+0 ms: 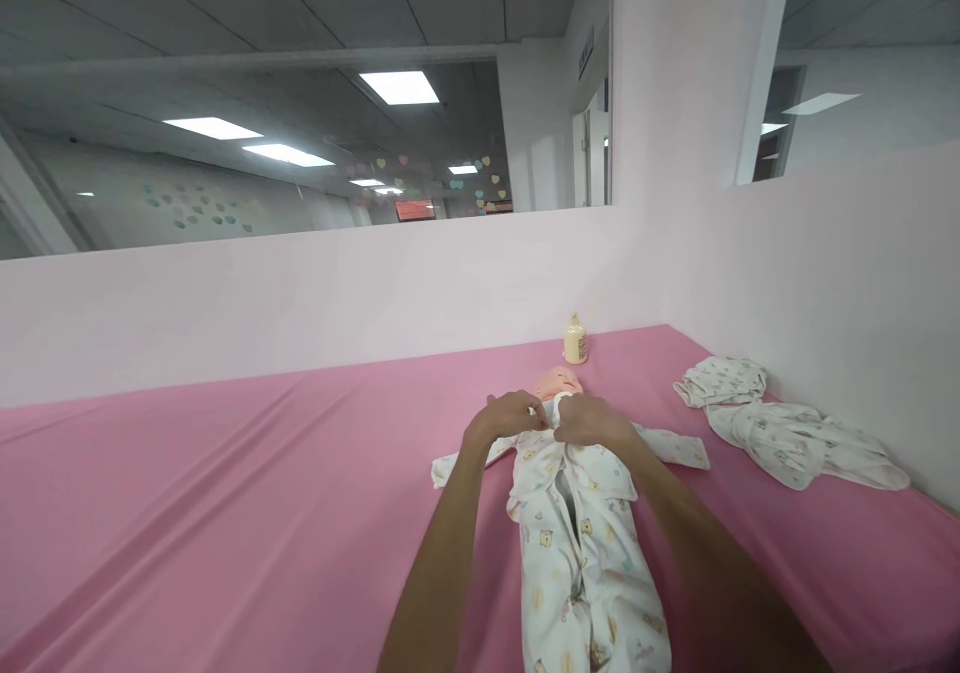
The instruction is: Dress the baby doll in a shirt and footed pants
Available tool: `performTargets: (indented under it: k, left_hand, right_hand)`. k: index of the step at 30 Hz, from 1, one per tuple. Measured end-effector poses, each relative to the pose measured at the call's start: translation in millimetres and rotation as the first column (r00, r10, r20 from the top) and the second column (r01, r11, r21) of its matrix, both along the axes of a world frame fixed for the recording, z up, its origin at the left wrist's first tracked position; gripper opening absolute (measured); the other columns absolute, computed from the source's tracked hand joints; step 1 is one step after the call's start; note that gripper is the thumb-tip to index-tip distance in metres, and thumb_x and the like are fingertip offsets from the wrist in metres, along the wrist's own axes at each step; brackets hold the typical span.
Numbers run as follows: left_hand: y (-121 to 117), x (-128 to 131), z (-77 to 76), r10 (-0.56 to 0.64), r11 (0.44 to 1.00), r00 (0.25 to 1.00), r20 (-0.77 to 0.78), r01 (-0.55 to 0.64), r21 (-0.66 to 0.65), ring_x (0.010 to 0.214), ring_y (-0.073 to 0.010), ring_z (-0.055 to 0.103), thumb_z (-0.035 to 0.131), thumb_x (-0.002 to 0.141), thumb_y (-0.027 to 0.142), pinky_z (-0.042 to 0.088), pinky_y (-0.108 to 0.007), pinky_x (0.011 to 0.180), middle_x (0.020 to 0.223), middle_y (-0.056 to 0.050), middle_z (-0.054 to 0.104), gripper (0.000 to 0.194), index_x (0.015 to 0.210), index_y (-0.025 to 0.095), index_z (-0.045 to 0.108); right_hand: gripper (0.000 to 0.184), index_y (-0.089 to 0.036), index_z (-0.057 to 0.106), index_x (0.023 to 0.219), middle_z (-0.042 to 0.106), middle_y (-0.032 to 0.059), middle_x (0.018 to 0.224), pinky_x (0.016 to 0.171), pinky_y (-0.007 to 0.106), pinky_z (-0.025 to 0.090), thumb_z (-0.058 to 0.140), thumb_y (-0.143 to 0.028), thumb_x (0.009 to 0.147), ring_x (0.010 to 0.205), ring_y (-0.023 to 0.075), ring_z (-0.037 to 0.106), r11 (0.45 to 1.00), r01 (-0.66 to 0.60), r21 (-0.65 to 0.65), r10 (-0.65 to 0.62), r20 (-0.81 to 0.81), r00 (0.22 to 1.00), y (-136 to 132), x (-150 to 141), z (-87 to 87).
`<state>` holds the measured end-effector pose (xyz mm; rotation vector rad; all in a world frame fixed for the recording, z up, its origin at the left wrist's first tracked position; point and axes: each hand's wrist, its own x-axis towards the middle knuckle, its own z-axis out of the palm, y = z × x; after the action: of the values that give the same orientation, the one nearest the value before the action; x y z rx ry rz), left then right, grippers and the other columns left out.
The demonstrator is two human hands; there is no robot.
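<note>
The doll (pixel 559 385) lies on its back just right of the frame's centre, head toward the wall, dressed in a white printed romper (pixel 581 533) whose front gapes open down the middle. My left hand (pixel 510 417) and right hand (pixel 592 421) meet at the collar just under the doll's chin, each with fingers curled and seemingly pinching one edge of the neckline; the fingertips are partly hidden, so I judge the grip rather than see it plainly. The romper looks thin and soft, so it should bunch and slide easily, and the hemmed edges at the collar seem the surest place to hold. The doll looks light and is likely stiffer than its clothes. It all rests on a pink sheet (pixel 225 493), wrinkled toward the left. I count one doll, one romper on it, one small cream bottle (pixel 575 341) upright beyond the head near the wall, and one loose heap of white clothes (pixel 780 433) at right; how many pieces it holds, I cannot tell.
</note>
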<state>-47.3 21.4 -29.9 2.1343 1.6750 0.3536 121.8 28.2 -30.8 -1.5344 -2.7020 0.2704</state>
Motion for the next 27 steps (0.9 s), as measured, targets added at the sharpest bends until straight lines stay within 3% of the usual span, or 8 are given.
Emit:
performTargets:
  k: [5, 13, 17, 22, 27]
  left_hand:
    - [-1, 8, -1.1, 0.04, 0.999, 0.993, -0.115, -0.04, 0.002, 0.091, -0.027, 0.058, 0.061, 0.07, 0.033, 0.023, -0.056, 0.101, 0.084, -0.004, 0.069, 0.014, 0.072, 0.023, 0.071]
    - [-6, 13, 2.0, 0.04, 0.998, 0.974, -0.225, -0.03, 0.048, 0.088, -0.0282, 0.059, 0.058, 0.071, 0.026, 0.029, -0.057, 0.095, 0.081, -0.006, 0.069, 0.013, 0.068, 0.02, 0.069]
    - [-10, 20, 5.3, 0.025, 0.996, 0.951, -0.307, 0.002, 0.088, 0.089, -0.0265, 0.059, 0.055, 0.073, 0.024, 0.029, -0.058, 0.096, 0.079, -0.005, 0.068, 0.014, 0.068, 0.02, 0.068]
    - [-17, 35, 6.4, -0.017, 0.989, 0.889, -0.458, 0.083, 0.125, 0.089, -0.0252, 0.059, 0.05, 0.07, 0.015, 0.027, -0.063, 0.097, 0.071, -0.006, 0.066, 0.015, 0.055, 0.015, 0.053]
    - [-21, 46, 4.4, -0.06, 0.984, 0.889, -0.455, 0.129, 0.122, 0.082, -0.0228, 0.058, 0.046, 0.069, 0.013, 0.029, -0.062, 0.096, 0.07, -0.006, 0.064, 0.014, 0.055, 0.015, 0.045]
  right_hand:
    - [0.023, -0.016, 0.064, 0.091, 0.068, 0.0101, 0.089, 0.06, 0.028, 0.04, 0.057, -0.024, 0.07, 0.08, 0.0238, 0.065, 1.0, -0.003, 0.029, 0.003, 0.0, 1.0, -2, 3, 1.0]
    - [0.028, -0.016, 0.066, 0.096, 0.069, 0.0117, 0.092, 0.063, 0.028, 0.042, 0.059, -0.022, 0.07, 0.087, 0.0259, 0.066, 0.998, -0.007, 0.057, 0.007, 0.001, 1.0, -6, -5, -6.0]
    - [0.027, -0.015, 0.066, 0.101, 0.068, 0.0138, 0.102, 0.067, 0.029, 0.043, 0.055, -0.018, 0.077, 0.094, 0.0261, 0.065, 0.992, 0.015, 0.122, -0.011, -0.031, 0.999, -8, -10, -10.1]
    - [0.024, -0.015, 0.067, 0.099, 0.066, 0.014, 0.106, 0.074, 0.029, 0.043, 0.047, -0.017, 0.086, 0.1, 0.0258, 0.063, 0.98, 0.038, 0.197, -0.025, -0.069, 0.997, -15, -16, -15.6]
    - [0.028, -0.013, 0.068, 0.094, 0.068, 0.0157, 0.097, 0.07, 0.03, 0.042, 0.041, -0.009, 0.087, 0.091, 0.0263, 0.065, 0.977, 0.086, 0.194, -0.077, -0.054, 0.996, -20, -9, -29.9]
